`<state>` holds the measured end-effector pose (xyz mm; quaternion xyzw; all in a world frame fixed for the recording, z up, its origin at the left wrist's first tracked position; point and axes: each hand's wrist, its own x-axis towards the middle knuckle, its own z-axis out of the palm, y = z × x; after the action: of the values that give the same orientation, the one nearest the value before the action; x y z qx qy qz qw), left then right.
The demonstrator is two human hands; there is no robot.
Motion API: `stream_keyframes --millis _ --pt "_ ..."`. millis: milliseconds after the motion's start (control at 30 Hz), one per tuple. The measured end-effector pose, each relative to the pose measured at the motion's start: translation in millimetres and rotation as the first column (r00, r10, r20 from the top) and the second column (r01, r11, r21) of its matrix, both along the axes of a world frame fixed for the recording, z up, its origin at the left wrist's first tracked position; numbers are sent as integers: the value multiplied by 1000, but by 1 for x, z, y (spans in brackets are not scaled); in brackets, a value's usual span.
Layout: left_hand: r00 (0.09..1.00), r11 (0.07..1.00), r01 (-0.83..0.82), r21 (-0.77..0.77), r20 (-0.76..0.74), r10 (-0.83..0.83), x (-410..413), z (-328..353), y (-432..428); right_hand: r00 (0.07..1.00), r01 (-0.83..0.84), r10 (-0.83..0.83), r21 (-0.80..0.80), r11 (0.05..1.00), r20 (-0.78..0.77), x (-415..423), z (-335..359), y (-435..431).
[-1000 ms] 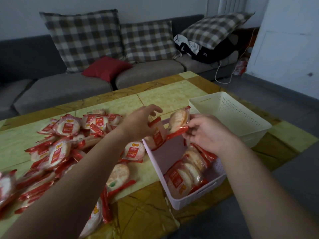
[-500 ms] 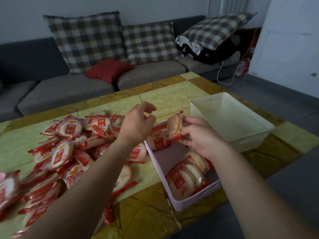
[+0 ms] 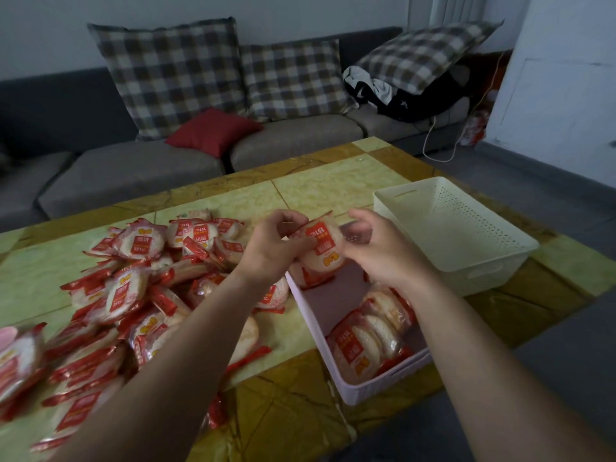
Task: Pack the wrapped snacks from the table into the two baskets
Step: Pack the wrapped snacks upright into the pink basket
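Room: grey sofa behind a green-and-ochre marble table [image 3: 333, 191]
Held packet: wrapped rice-cracker packet [image 3: 321, 248] upright, label facing the camera; it hangs above the far end of the pink basket [image 3: 383, 385]
Left hand [image 3: 273, 251]: fingers pinch the packet's left edge
Right hand [image 3: 376, 251]: fingers curl on its right edge; both hands equally near
Key relation: bare basket floor lies straight below; stacked packets fill the near end
Elsewhere: loose pile of packets [image 3: 133, 288] to the left; white basket [image 3: 466, 248] to the right, apparently unfilled

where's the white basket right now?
Head view, right side of the table: white basket sits just right of the pink basket, beyond the right hand.
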<state>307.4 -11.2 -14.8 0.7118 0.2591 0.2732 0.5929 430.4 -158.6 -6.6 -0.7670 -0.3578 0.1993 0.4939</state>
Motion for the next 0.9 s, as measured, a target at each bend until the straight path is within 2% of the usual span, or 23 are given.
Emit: stream_keyframes --millis 67,133,233,300,333,433,500,567,667,800,867,900 --pt "999 985 19 170 -39 -13 -2 -3 3 996 -34 37 -39 999 79 -3 -8 6" --pt "987 923 27 385 -159 37 -2 -5 5 978 -1 23 -103 995 207 -5 -10 9" --pt "918 739 117 664 -357 175 1 -8 6 953 12 52 -207 978 299 -3 0 3" --pt "858 610 205 765 -441 265 4 -9 6 936 -36 156 -355 934 316 -3 10 -6" --pt "822 579 245 778 -484 302 7 -9 5 928 -92 238 -446 891 286 -6 15 -11" --pt "694 569 336 751 -606 390 15 -6 1 872 -232 460 -684 692 169 -23 30 -23" --pt "641 571 365 735 -644 418 19 -5 -2 813 -212 555 -800 561 174 -36 33 -24" --pt "629 578 375 725 -657 416 22 -5 -2 761 -159 615 -859 486 207 -45 28 -21" --pt "634 595 373 712 -664 397 21 -5 0 723 -144 645 -858 492 249 -49 23 -18" --pt "674 583 349 734 -629 388 17 -8 4 775 -258 611 -800 542 164 -34 32 -29" --pt "689 581 336 741 -614 385 16 -8 4 816 -309 565 -733 607 123 -22 37 -37" --pt "690 586 334 738 -616 382 15 -8 4 848 -334 521 -663 670 100 -17 38 -40"
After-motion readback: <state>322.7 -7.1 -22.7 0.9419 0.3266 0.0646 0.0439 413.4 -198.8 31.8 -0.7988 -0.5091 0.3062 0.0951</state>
